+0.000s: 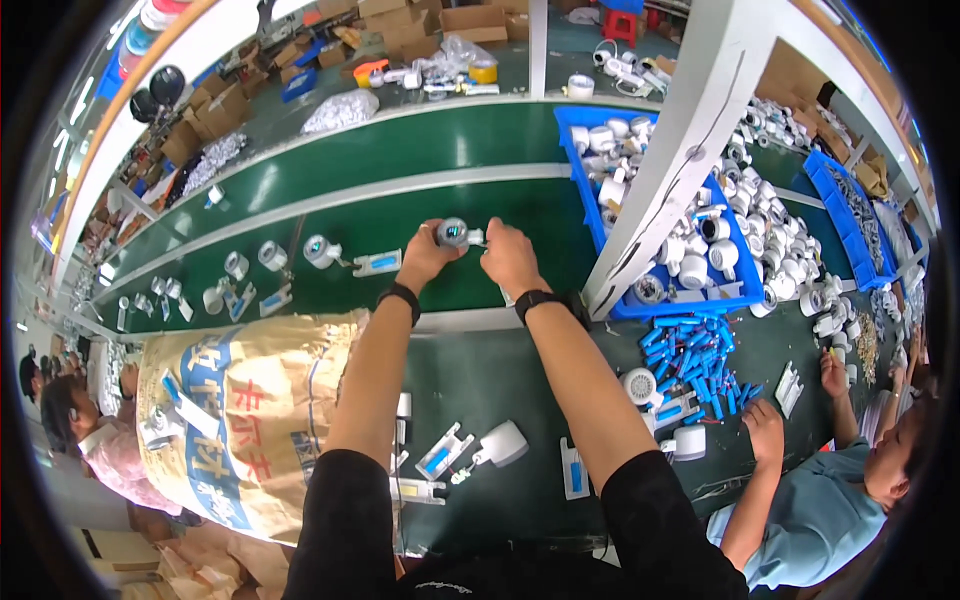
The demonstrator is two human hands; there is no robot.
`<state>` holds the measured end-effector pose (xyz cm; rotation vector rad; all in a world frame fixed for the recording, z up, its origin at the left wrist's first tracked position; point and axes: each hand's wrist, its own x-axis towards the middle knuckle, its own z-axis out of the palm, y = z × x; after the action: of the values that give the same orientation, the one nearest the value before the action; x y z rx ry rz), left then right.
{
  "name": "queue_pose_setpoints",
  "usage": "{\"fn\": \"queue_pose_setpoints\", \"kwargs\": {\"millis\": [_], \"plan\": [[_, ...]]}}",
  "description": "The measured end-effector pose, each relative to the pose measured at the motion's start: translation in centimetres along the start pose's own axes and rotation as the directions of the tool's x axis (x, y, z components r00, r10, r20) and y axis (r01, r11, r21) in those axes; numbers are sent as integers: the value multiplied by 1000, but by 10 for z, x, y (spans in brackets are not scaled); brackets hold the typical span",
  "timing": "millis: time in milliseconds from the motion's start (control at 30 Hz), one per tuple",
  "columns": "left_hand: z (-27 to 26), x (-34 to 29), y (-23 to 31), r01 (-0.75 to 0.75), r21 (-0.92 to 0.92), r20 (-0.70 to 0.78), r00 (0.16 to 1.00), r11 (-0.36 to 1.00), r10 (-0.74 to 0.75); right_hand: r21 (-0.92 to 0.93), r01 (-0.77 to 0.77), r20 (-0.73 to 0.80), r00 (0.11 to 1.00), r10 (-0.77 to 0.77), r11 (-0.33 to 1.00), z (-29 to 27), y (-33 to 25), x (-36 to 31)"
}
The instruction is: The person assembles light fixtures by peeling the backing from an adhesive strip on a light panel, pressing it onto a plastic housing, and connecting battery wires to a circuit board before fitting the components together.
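Over the green conveyor belt (510, 205), my left hand (426, 258) grips a small white round housing (453, 233) with a dark, glossy face turned up. My right hand (510, 262) closes at the housing's short white neck; its fingertips partly hide that end. Left of my hands lies a white plastic tray (378, 263) with a blue battery cell, beside another round housing (320, 250). Nearer me on the dark green table, a white housing (502, 444) is wired to a battery tray (440, 452). One more tray (573, 468) rests by my right forearm.
Blue bins (745, 303) of white housings stand at right, behind a white post (690, 150). Blue cells (690, 360) lie piled on the table. A large paper sack (250, 420) is at left. Co-workers sit at right (800, 520) and left (125, 455).
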<state>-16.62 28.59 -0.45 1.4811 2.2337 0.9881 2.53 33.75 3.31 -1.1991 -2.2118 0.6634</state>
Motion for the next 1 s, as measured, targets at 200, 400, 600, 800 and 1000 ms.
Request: {"fn": "queue_pose_setpoints", "kwargs": {"millis": [200, 400, 600, 800, 1000], "plan": [[-65, -119, 104, -197, 155, 42, 980, 968, 193, -45, 7, -25, 1000, -8, 999, 6, 23, 17], [-80, -312, 134, -280, 5, 134, 951, 960, 277, 7, -37, 55, 998, 36, 999, 5, 11, 15], [-75, -393, 118, -88, 339, -82, 989, 937, 122, -35, -46, 77, 996, 48, 998, 2, 17, 13], [-73, -418, 109, -4, 358, -138, 989, 934, 57, -16, -30, 85, 996, 32, 999, 10, 8, 13], [-58, -407, 107, -37, 314, -120, 990, 949, 79, -7, -40, 116, 992, 41, 999, 15, 10, 18]]}}
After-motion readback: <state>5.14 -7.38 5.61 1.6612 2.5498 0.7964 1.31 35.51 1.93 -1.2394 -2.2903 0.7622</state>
